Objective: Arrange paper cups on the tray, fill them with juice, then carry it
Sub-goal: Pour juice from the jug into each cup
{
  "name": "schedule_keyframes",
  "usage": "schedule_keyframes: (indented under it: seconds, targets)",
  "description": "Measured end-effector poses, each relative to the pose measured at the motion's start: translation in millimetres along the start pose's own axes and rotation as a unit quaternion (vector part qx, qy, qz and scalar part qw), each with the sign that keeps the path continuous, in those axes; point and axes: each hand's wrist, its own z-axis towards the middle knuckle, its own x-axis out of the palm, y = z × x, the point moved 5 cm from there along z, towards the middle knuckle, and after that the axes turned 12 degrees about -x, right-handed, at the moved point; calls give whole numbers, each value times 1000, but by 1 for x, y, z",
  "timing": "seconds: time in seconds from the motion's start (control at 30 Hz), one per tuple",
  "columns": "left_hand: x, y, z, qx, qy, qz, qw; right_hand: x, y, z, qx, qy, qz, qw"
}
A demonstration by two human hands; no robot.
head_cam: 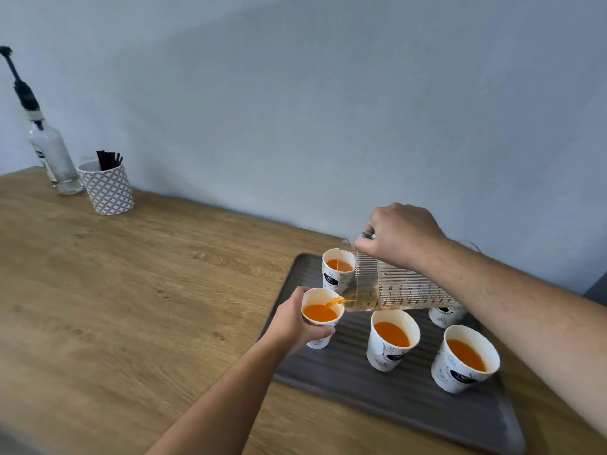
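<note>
A dark grey ribbed tray (pixel 387 399) lies on the wooden counter at the right. My left hand (pixel 292 320) grips a white paper cup (pixel 323 336) at the tray's left edge; it holds orange juice. My right hand (pixel 399 236) tips a clear ribbed measuring jug (pixel 407 287) almost flat, and a thin orange stream runs from its spout into that cup. Three other cups with juice stand on the tray: one at the back (pixel 338 269), one in the middle (pixel 392 339), one at the right (pixel 464 362). Another cup (pixel 445 316) is mostly hidden behind the jug.
The wooden counter (pixel 147 290) stretches left of the tray against a pale blue wall. At the far left back stand a clear glass bottle with a black pump (pixel 52 152) and a patterned white holder (pixel 106 188) with dark sticks.
</note>
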Motion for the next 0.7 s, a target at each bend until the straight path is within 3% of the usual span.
schedule_keyframes:
  seconds: [0.4,0.7]
  targets:
    - [1,0,0,-3,2,5,1000,1,-3,-1,12,-7,6,1000]
    - [1,1,-4,-2,12,-23,1000,-3,-21,-9,66,-47,72,994]
